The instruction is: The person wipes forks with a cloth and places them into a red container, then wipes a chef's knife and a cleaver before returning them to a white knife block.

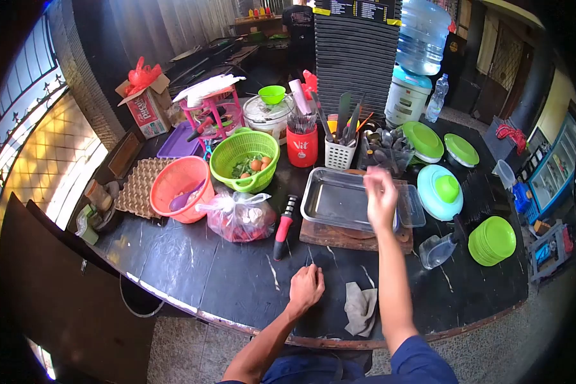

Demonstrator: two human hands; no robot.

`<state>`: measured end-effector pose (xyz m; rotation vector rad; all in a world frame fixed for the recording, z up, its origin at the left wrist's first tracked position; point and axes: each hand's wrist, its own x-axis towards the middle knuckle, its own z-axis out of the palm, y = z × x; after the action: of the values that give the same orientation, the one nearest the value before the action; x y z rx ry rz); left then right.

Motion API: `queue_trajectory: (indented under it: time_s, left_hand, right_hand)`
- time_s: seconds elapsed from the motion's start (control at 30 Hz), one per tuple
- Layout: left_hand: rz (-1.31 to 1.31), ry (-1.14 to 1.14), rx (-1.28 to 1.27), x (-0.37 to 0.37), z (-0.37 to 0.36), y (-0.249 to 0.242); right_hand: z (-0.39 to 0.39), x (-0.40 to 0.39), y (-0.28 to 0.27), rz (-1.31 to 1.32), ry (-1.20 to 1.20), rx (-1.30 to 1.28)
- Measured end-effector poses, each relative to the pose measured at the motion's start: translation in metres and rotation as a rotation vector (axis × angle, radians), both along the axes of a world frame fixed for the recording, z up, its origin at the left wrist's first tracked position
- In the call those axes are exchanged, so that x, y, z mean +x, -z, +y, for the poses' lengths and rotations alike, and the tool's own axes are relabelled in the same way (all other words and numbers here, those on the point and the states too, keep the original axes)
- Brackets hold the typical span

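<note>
Steel rectangular tray lies long axis 9-to-3 on a wooden board; right hand hovers at its 3 o'clock end, grip pinched, contents unclear. Left hand rests loosely curled, holding nothing, on the black worktop, at the tray's 6 o'clock.

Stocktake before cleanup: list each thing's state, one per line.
Metal tray: empty, on the wooden board.
Green basket: holds vegetables.
Plastic bag: tied, full.
Knife: lying flat.
Cloth: crumpled.
Left hand: on table.
Right hand: raised over tray.
</note>
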<state>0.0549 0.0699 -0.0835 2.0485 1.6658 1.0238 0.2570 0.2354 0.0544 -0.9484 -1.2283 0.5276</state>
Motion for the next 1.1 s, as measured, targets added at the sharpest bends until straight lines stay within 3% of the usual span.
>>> queue_trajectory:
  time_s: [0.23, 0.3, 0.4, 1.1]
  left_hand:
    - [-0.024, -0.015, 0.012, -0.001, -0.003, 0.002]
    - [-0.056, -0.007, 0.016, -0.002, -0.004, 0.000]
    - [-0.058, -0.017, 0.010, -0.002, -0.005, -0.002]
    - [-0.097, 0.029, 0.102, -0.001, -0.007, 0.010]
  right_hand:
    - [-0.220, -0.050, 0.080, -0.323, 0.160, -0.382]
    - [-0.262, -0.055, 0.107, -0.494, 0.200, -0.213]
    - [-0.309, -0.060, 0.104, -0.682, 0.191, -0.179]
    - [-0.355, 0.045, 0.122, -0.484, 0.653, -0.412]
